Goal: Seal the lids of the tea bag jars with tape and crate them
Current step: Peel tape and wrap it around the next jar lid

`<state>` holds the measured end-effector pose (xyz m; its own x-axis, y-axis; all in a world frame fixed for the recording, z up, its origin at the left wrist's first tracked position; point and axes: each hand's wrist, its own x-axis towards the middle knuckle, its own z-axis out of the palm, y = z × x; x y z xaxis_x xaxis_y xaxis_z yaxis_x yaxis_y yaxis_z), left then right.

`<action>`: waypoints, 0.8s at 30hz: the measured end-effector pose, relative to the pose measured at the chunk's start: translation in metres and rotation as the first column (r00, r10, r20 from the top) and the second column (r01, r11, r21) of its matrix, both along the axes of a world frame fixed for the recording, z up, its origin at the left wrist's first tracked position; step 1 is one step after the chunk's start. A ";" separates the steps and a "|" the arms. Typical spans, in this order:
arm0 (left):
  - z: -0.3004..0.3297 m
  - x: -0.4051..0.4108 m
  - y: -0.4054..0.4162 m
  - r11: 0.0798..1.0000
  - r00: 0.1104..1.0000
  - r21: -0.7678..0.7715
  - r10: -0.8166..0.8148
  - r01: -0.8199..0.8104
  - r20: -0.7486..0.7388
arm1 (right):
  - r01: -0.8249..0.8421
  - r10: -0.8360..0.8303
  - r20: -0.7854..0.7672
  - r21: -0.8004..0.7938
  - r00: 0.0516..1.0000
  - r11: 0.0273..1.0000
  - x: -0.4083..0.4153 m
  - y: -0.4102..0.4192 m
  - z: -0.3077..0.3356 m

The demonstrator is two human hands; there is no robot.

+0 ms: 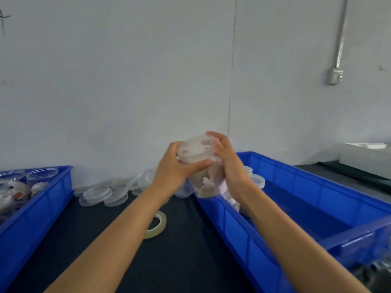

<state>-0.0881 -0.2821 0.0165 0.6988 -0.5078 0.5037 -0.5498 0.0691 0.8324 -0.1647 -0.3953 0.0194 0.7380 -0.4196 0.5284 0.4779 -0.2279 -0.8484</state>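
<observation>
We hold a clear tea bag jar tilted above the right blue crate's near-left wall. Our left hand wraps the jar just under its lid, thumb across the front; our right hand grips its far side. A tape roll lies mid-table, loose lids by the far edge, the left crate holding open jars.

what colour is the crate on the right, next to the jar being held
Bright blue: the right crate shows best in the head view, the only view here.
</observation>
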 end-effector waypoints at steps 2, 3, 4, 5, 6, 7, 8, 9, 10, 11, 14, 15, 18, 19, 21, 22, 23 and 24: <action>0.002 -0.013 -0.029 1.000 1.000 -0.002 -0.023 0.023 -0.005 | 0.111 -0.110 0.008 -0.035 0.994 0.993 -0.014 -0.022 0.005; 0.000 -0.018 -0.043 0.999 0.999 -0.008 -0.039 0.039 -0.023 | 0.156 -0.156 0.004 -0.027 0.988 0.987 -0.019 -0.033 0.006; -0.002 -0.022 -0.056 0.998 0.997 -0.011 -0.060 0.059 -0.044 | 0.189 -0.189 -0.007 -0.006 0.982 0.982 -0.024 -0.043 0.006; -0.005 -0.025 -0.068 0.997 0.995 -0.002 -0.080 0.080 -0.059 | 0.215 -0.214 -0.027 0.016 0.976 0.977 -0.027 -0.052 0.004; -0.009 -0.027 -0.079 0.995 0.994 0.023 -0.093 0.095 -0.065 | 0.239 -0.237 -0.056 0.033 0.970 0.970 -0.031 -0.060 0.001; -0.014 -0.029 -0.089 0.993 0.993 0.049 -0.101 0.104 -0.066 | 0.261 -0.257 -0.096 0.040 0.962 0.964 -0.034 -0.067 -0.004; -0.020 -0.029 -0.097 0.992 0.994 0.076 -0.096 0.100 -0.055 | 0.277 -0.268 -0.144 0.043 0.952 0.960 -0.037 -0.073 -0.009; -0.027 -0.029 -0.104 0.991 0.995 0.101 -0.089 0.092 -0.034 | 0.284 -0.270 -0.201 0.040 0.942 0.958 -0.040 -0.079 -0.015; -0.035 -0.027 -0.110 0.988 0.997 0.135 -0.075 0.074 0.005 | 0.280 -0.264 -0.260 0.028 0.929 0.959 -0.042 -0.083 -0.021; -0.042 -0.028 -0.113 0.985 0.997 0.163 -0.065 0.057 0.044 | 0.268 -0.250 -0.314 0.015 0.916 0.963 -0.043 -0.086 -0.027; -0.062 -0.026 -0.116 0.964 0.993 0.264 -0.014 -0.018 0.121 | 0.242 -0.195 -0.488 0.035 0.851 0.970 -0.046 -0.086 -0.037; -0.070 -0.025 -0.116 0.952 0.986 0.303 0.000 -0.050 0.164 | 0.245 -0.197 -0.546 0.016 0.815 0.969 -0.046 -0.086 -0.039; -0.088 -0.021 -0.123 0.905 0.920 0.367 0.061 -0.214 0.387 | 0.272 -0.269 -0.663 -0.102 0.698 0.957 -0.044 -0.086 -0.042; -0.091 -0.021 -0.125 0.881 0.891 0.388 0.077 -0.271 0.447 | 0.279 -0.279 -0.689 -0.115 0.669 0.953 -0.043 -0.085 -0.043; -0.095 -0.020 -0.127 0.822 0.860 0.452 0.085 -0.346 0.504 | 0.282 -0.264 -0.723 -0.099 0.638 0.954 -0.040 -0.086 -0.045; -0.097 -0.018 -0.128 0.803 0.858 0.473 0.090 -0.363 0.505 | 0.289 -0.251 -0.731 -0.076 0.635 0.954 -0.039 -0.086 -0.046; -0.098 -0.017 -0.129 0.794 0.860 0.482 0.098 -0.371 0.501 | 0.304 -0.241 -0.736 -0.050 0.633 0.951 -0.038 -0.088 -0.047; -0.098 -0.016 -0.130 0.789 0.864 0.489 0.103 -0.372 0.492 | 0.316 -0.235 -0.742 -0.033 0.628 0.948 -0.037 -0.089 -0.048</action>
<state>-0.1041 -0.4117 -0.0816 0.6227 -0.6340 0.4586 -0.7825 -0.5063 0.3625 -0.2016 -0.4846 -0.0289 0.7069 -0.6842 -0.1796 -0.3753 -0.1475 -0.9151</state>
